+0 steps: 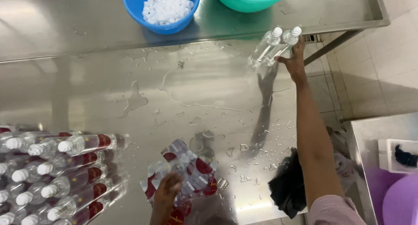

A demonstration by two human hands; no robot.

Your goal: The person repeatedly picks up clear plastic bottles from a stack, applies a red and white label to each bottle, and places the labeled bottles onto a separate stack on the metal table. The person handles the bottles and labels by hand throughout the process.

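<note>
A wet steel table (87,90) carries a blue bowl (130,7) and green bowl (244,5) of caps, stacked bottles (65,172), labels (191,170), a black cloth (287,186).

Bottling workroom: wet steel table (87,90), bottles (65,172), caps (167,5).

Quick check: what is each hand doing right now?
Left hand: resting on the loose bottle labels; grip cannot be told.
Right hand: closed on two capped clear bottles.

You are seeing open passage across the wet stainless steel table (87,90) centre. Stacked clear labelled bottles (65,172) are blocking the near left; the round blue plastic bowl of white caps (162,9) and round green plastic bowl (250,0) are obstructing the far edge.
</note>
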